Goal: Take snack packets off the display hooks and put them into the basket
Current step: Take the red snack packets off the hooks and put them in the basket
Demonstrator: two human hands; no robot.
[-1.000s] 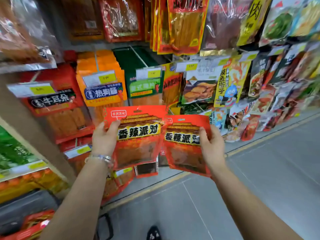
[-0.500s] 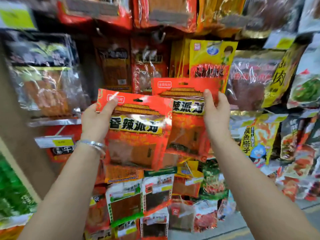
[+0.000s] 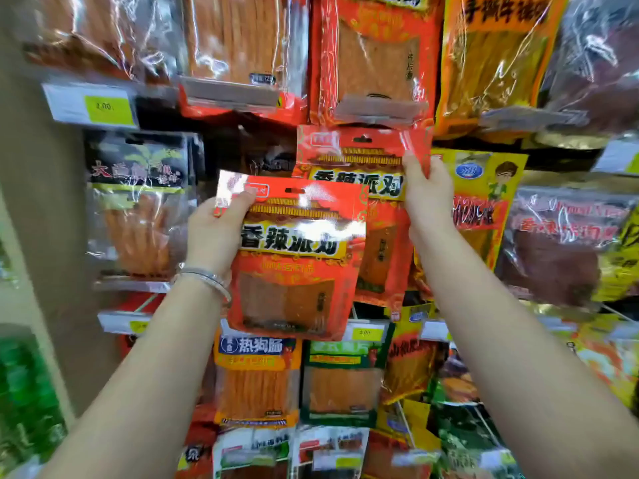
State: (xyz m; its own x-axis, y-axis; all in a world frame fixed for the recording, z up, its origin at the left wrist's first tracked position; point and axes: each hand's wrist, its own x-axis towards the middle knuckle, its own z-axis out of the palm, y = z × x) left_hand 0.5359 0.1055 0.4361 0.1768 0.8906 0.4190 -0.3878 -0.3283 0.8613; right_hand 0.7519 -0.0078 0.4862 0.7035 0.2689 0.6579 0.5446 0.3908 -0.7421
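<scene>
A shop: packed snack packets [image 3: 349,385] hang above yellow price tags [image 3: 108,107].

Red front packet [image 3: 294,257]: yellow band, black characters, gold roof motif. At 1 o'clock, rear packet [image 3: 359,157]: same print. At 3 o'clock, yellow packet [image 3: 484,188]: cartoon figure, blue oval. At 9 o'clock, black-topped packet [image 3: 135,164]: red lettering. Silver bracelet [image 3: 207,280].
</scene>
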